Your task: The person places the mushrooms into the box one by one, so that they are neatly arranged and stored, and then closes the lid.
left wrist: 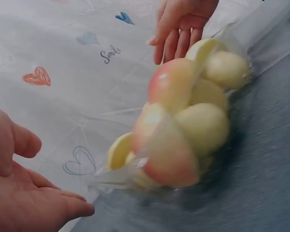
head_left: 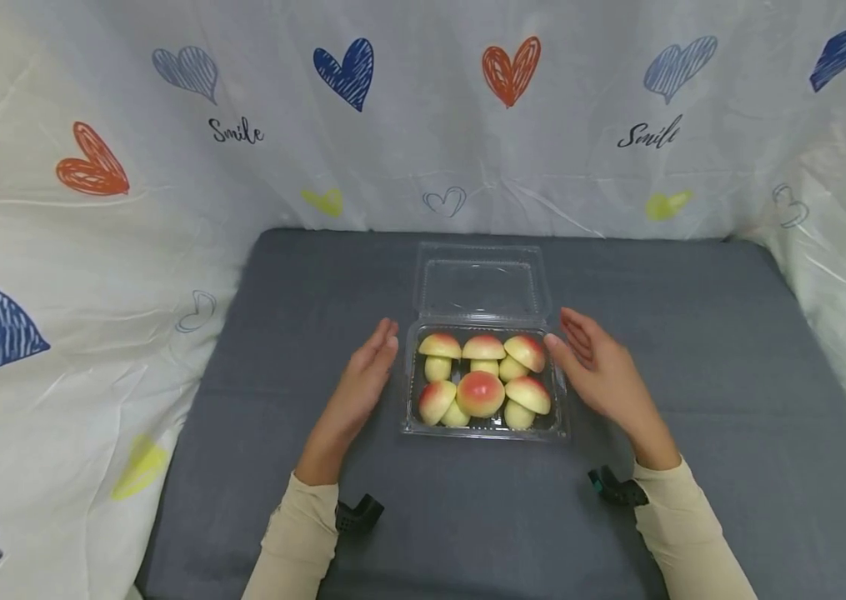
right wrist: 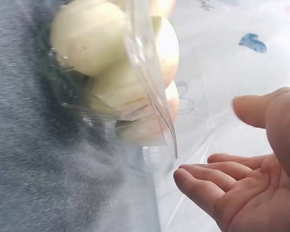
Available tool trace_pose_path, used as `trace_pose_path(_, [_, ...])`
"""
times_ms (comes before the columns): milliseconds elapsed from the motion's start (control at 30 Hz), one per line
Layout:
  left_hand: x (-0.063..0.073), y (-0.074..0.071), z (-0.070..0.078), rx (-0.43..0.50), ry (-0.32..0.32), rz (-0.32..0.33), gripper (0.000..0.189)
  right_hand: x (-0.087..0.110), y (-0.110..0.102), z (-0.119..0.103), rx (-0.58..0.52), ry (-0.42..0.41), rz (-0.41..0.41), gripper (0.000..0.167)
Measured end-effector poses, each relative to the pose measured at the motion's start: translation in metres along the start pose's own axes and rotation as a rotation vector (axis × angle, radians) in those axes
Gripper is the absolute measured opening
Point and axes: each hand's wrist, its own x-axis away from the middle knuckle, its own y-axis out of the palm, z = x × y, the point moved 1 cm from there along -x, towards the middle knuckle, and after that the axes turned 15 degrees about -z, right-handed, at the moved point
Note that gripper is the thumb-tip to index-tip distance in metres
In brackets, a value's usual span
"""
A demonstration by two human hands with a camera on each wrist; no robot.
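Observation:
A clear plastic clamshell box sits on the table with its transparent lid folded back, away from me. Inside are several mushroom-shaped pieces with red-and-yellow caps and pale yellow stems, in two rows. My left hand is just left of the box, fingers extended and holding nothing; the left wrist view shows a gap between that hand and the box. On the other side, my right hand is beside the box's right edge, fingers loosely extended. In the right wrist view its fingertips lie close to the clear plastic; contact cannot be told.
A dark grey cloth covers the table. Behind it and at both sides hangs a white curtain printed with hearts and the word Smile. Black wrist devices are strapped over both beige sleeves.

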Motion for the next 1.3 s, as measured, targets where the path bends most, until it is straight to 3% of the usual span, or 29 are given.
trace_pose_path(133, [-0.011,-0.015,0.008,0.194,-0.016,-0.061,0.067,-0.012,-0.009,0.001,-0.152,0.035,-0.050,0.075])
trace_pose_path(300, [-0.023,-0.025,0.014,0.296,-0.005,-0.120,0.067,-0.024,-0.014,0.003,-0.251,0.073,-0.071,0.077])
trace_pose_path(633, [-0.054,-0.032,0.012,0.315,-0.064,-0.199,0.069,-0.044,-0.014,0.012,-0.529,0.052,-0.152,0.084])
trace_pose_path(900, [-0.070,-0.034,0.004,0.373,-0.108,-0.210,0.070,-0.055,-0.014,0.022,-0.571,0.100,-0.205,0.089])
trace_pose_path(1067, [-0.077,-0.037,-0.001,0.418,-0.111,-0.217,0.069,-0.062,-0.014,0.028,-0.651,0.085,-0.218,0.095])
trace_pose_path(1300, [-0.085,-0.040,-0.001,0.464,-0.122,-0.217,0.069,-0.070,-0.015,0.038,-0.679,0.085,-0.260,0.094])
